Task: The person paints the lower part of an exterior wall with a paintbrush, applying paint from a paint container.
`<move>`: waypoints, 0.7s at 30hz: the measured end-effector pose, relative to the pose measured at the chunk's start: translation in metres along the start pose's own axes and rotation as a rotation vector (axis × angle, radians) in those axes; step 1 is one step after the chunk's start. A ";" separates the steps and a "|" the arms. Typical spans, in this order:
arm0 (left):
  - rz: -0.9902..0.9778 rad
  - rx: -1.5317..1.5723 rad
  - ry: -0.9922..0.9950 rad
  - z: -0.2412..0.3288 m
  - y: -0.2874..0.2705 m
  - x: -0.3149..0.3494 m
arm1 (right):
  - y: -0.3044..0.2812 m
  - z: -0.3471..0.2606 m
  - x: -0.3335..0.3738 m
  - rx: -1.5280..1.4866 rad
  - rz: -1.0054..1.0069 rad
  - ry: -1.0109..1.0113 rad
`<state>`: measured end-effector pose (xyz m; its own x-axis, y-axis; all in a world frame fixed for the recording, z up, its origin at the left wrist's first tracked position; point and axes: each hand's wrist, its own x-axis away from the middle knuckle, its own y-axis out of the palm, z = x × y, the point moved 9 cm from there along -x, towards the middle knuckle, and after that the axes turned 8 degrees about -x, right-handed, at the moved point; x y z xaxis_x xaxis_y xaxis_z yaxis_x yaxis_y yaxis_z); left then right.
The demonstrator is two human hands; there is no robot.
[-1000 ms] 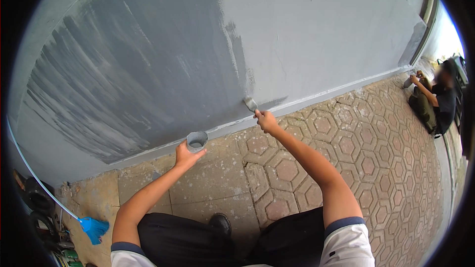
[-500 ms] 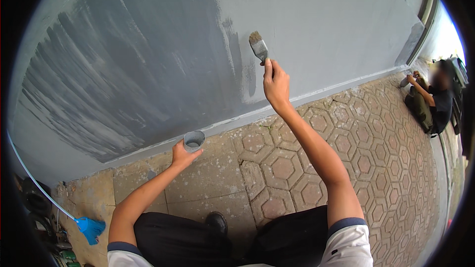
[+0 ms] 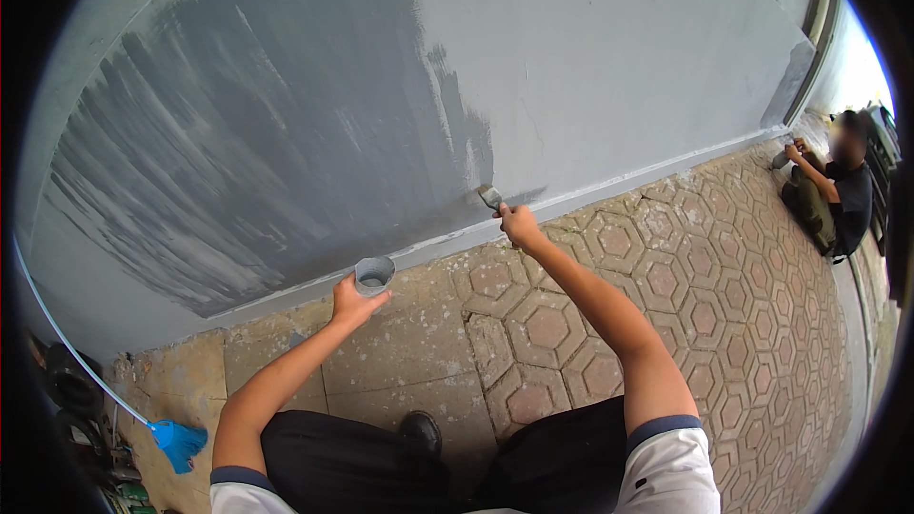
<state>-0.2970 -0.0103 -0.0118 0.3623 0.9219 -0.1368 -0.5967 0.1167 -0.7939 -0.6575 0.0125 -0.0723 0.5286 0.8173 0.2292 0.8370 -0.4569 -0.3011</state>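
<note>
My right hand (image 3: 517,226) is closed round the handle of a paintbrush (image 3: 489,197). Its bristles are at the wall low down, by the edge of the dark grey paint (image 3: 314,133). To the right the wall (image 3: 619,48) is a lighter grey, with a fresh dark smear beside the brush. My left hand (image 3: 354,301) grips a grey cup (image 3: 375,276) near the foot of the wall; grey paint shows inside it.
A blue broom (image 3: 178,442) with a long pale handle leans at the left, near dark tyres (image 3: 71,381). Paving with hexagon shapes (image 3: 543,324) covers the ground to the right. Another person (image 3: 838,186) sits by the wall at the far right.
My right hand has brought the brush down to the wall's lower part. Dark paint has spread downward, and a new smear shows to the right. The cup has stayed nearly still.
</note>
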 end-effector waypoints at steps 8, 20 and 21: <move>-0.029 0.016 -0.025 0.002 0.000 0.002 | -0.043 -0.207 0.075 -0.164 0.203 -0.693; -0.020 0.028 -0.004 0.010 -0.001 0.002 | 0.063 0.045 0.014 -0.140 -0.208 0.263; -0.014 0.040 0.000 0.011 -0.001 0.002 | 0.063 0.042 0.012 -0.138 -0.207 0.259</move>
<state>-0.3034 -0.0048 -0.0048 0.3711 0.9200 -0.1262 -0.6200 0.1443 -0.7712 -0.6048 0.0084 -0.1275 0.3488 0.7894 0.5051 0.9321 -0.3482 -0.0995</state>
